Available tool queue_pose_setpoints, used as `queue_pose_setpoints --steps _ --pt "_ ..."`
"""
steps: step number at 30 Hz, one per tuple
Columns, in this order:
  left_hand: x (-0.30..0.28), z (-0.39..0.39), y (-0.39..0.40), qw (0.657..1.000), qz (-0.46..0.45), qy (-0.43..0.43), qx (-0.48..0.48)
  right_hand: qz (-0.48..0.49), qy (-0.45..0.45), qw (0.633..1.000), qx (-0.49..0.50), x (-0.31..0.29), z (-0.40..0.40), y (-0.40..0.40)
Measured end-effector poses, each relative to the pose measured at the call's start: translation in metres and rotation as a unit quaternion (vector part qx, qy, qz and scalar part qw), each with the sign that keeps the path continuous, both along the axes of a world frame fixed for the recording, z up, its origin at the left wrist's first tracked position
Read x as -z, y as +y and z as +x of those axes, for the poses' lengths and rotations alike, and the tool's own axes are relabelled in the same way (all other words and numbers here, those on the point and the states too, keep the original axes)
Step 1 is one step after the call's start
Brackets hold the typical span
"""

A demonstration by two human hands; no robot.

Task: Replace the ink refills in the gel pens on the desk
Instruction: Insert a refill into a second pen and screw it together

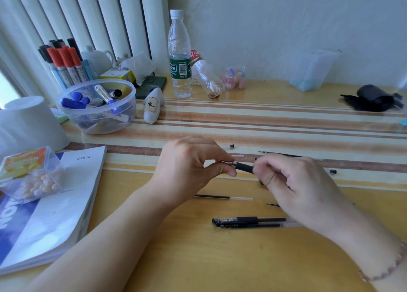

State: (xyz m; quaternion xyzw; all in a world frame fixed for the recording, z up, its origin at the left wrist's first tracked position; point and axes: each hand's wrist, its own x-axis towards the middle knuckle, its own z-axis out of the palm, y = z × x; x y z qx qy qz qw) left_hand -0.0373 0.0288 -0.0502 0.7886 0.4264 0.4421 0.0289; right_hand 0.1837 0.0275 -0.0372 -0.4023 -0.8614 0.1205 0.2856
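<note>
Both hands are meeting over the striped desk mat (pixel 286 124), and I am watching them work one black gel pen with a rubber grip (pixel 244 167). My left hand (pixel 189 161) is closing thumb and forefinger on the pen's metal tip end, while my right hand (pixel 293 181) is curling fully round the barrel, hiding most of it. I judge this to be the tip cone being screwed on or off; I cannot tell which. The next move is calling for a steady twist with the barrel kept level, so that nothing small drops out.

Nearer me than the held pen, a loose refill with a dark ink column and clear tail (pixel 223 197) is lying on the bare wood, and nearer still a pair of capped black gel pens with clear barrels (pixel 248 222) is lying side by side. Beyond the held pen, another thin black refill (pixel 279 154) is resting on the mat, with a tiny black end plug (pixel 231 146) just left of it.

Far left of the held pen, a clear round plastic tub (pixel 96 108) is holding blue-capped markers, a pen stand (pixel 63 71) behind it is carrying red- and black-capped markers, and a small clear box of pale beads (pixel 30 177) is sitting on a white-and-blue book (pixel 66 203).
</note>
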Motion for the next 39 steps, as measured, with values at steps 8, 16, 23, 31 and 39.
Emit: queue_pose_setpoints --steps 8,16,23,31,39 --pt "-0.002 0.004 -0.004 1.0 0.019 0.008 -0.001 0.063 -0.039 0.997 0.014 0.006 0.001 0.004" --pt "-0.006 0.004 -0.004 1.0 -0.009 -0.007 -0.012 -0.007 -0.006 1.0 0.015 0.007 0.003 0.009" --pt "0.003 -0.006 0.004 0.989 -0.147 -0.016 -0.001 -0.021 0.037 0.999 0.021 0.004 0.013 0.014" --pt "-0.006 -0.003 0.001 0.955 -0.224 -0.185 0.062 0.008 0.053 0.998 0.027 0.007 0.012 0.015" --pt "-0.009 0.001 -0.007 0.96 -0.252 -0.081 0.093 0.1 0.039 0.994 0.037 0.008 0.011 0.017"
